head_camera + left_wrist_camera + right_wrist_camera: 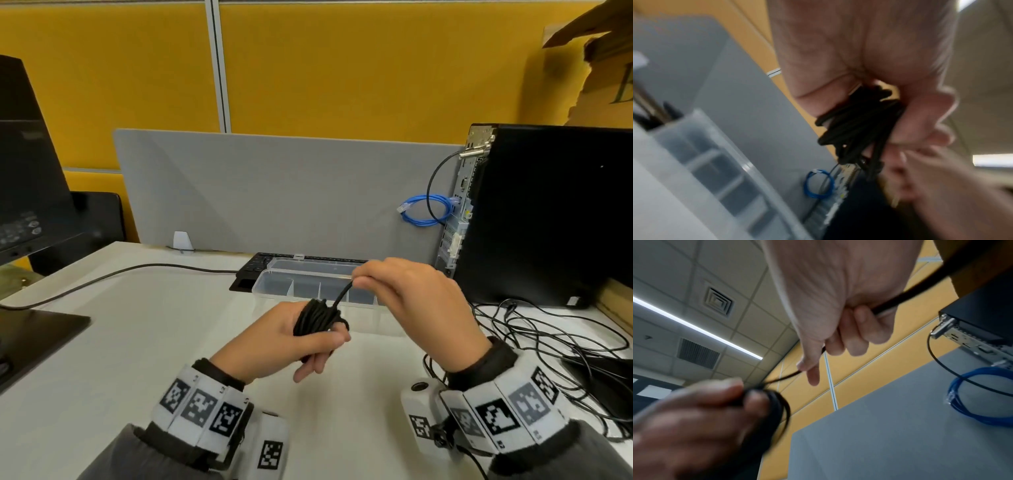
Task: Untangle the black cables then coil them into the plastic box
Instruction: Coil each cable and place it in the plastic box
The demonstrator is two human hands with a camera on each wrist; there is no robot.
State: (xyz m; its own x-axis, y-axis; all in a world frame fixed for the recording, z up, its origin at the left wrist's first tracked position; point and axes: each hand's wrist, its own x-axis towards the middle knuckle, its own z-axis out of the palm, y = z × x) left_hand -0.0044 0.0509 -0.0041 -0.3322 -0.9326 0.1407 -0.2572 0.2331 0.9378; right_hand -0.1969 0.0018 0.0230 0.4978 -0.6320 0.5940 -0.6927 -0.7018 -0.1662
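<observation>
My left hand (301, 339) grips a tight bundle of black cable (317, 317) above the desk, thumb across its coils; the left wrist view shows the bundle (855, 128) wrapped round my fingers. My right hand (387, 284) pinches the cable's free strand (342, 294) just above the bundle, pulled taut between both hands. In the right wrist view the strand (900, 296) runs through my curled right fingers (857, 334) down to the coil (774, 405). The clear plastic box (308, 284) stands open with dividers right behind my hands.
A loose tangle of black cables (548, 339) lies on the desk at the right, before a black computer tower (548, 212). A blue cable (423, 210) hangs on the grey divider (274, 192). A keyboard (253, 270) sits behind the box; a monitor (27, 192) stands left.
</observation>
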